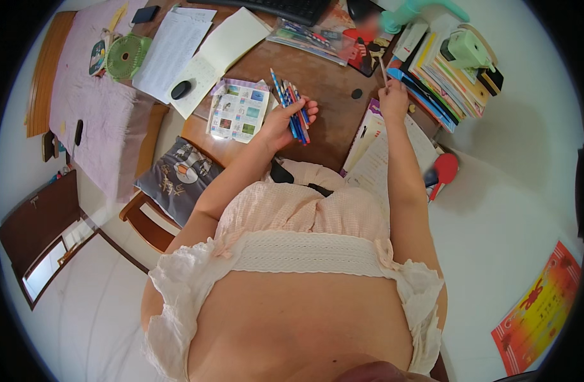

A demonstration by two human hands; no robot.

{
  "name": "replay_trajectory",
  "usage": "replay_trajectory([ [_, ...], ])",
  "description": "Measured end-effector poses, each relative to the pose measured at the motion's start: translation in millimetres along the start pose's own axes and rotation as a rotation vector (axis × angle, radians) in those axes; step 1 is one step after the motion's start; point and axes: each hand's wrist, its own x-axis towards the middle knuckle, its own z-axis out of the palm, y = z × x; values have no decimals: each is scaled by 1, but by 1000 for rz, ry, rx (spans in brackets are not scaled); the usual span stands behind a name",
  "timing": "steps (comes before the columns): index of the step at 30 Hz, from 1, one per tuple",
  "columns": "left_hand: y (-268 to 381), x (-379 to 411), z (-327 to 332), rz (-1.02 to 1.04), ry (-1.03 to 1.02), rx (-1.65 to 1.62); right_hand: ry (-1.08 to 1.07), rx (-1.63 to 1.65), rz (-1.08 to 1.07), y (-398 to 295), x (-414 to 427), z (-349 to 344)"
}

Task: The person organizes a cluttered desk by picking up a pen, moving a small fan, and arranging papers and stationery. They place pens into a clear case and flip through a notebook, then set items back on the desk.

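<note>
My left hand (276, 128) is closed around a bundle of several pencils (285, 93), mostly blue, some red, above the brown desk (327, 126). To the right, my right hand (394, 102) grips a thin pencil-like stick (383, 70) pointing away from me. That hand is beside a stack of books, over papers (370, 160) at the desk's right side. A picture-card sheet (239, 111) with printed characters lies left of my left hand. Between the hands, farther back, is a small dark round object (356, 93).
A see-through zip pouch of pens (311, 40) and a keyboard (284, 7) lie at the back. An open notebook (234, 40) holds a black oval object (181, 90). Books (447, 71) stand right, near a red table-tennis paddle (445, 168). A green fan (128, 56) is left.
</note>
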Motion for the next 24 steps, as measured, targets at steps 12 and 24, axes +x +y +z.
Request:
replay_trajectory([
  [12,-5,1,14,74,-110,-23,-279,826,-150,-135,-100,-33],
  [24,-19,-6,41,454,-82,219,-559,2315,956,-145,-121,-34],
])
